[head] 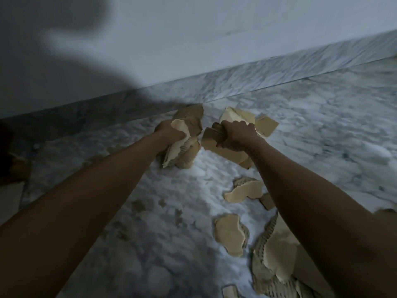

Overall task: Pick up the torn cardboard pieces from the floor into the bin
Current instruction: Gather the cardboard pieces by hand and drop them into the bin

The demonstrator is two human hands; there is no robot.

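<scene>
- A white-and-grey veined marble floor (311, 130) fills the lower part of the view, brightest near the middle.
- A matching marble skirting strip (257, 76) runs along the base of the wall.
- A plain pale painted wall (193, 29) rises above it.
- A broad dark shadow (53, 61) covers the wall's left side.

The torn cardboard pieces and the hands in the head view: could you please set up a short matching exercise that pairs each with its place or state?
Column one:
1. left hand
2. right hand
3. pale oval scrap
4. large corrugated sheet

Column two:
A. lies alone on the marble floor, between the two forearms
B. grips a bundle with a pale torn strip hanging from it
C. partly hidden under the right forearm, ribbed edge showing
D. grips flat brown pieces, pale ones behind

Pairs: 1-B, 2-D, 3-A, 4-C
</scene>
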